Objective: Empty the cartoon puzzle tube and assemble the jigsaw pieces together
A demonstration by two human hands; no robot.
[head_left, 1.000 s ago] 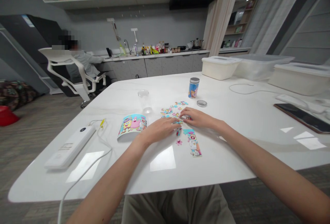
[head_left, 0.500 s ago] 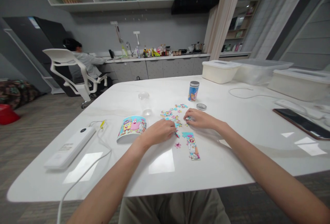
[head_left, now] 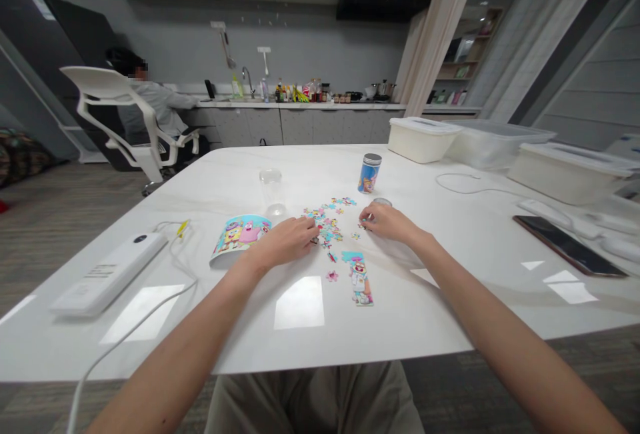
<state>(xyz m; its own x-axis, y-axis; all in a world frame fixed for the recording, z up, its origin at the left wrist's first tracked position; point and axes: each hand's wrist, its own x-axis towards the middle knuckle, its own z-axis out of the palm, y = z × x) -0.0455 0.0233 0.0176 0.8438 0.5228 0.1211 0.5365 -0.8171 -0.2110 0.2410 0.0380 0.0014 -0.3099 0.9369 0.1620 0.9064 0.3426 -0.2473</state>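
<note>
Loose jigsaw puzzle pieces (head_left: pixel 329 226) lie in a colourful heap on the white table. At the heap's left edge my left hand (head_left: pixel 291 241) has its fingers curled down round a puzzle piece, mostly covered by the fingertips. My right hand (head_left: pixel 387 222), to the right of the heap, pinches a small puzzle piece (head_left: pixel 365 226) between thumb and fingers. Nearer me is a joined puzzle strip (head_left: pixel 359 281) with a cartoon figure, and a pink piece (head_left: pixel 332 276) beside it. A curved cartoon picture sheet (head_left: pixel 239 234) stands left, partly behind my left wrist.
Behind the heap stand a clear plastic jar (head_left: pixel 272 193) and a blue cartoon tin (head_left: pixel 369 174). A round lid (head_left: pixel 383 201) is partly behind my right hand. A white power bank (head_left: pixel 113 274) with cable lies left, a phone (head_left: pixel 565 244) right. Someone sits in a chair (head_left: pixel 117 97) beyond.
My left hand has drawn left, away from the strip, uncovering pieces beneath it. My right hand has shifted slightly away from the heap. The camera view has also moved.
</note>
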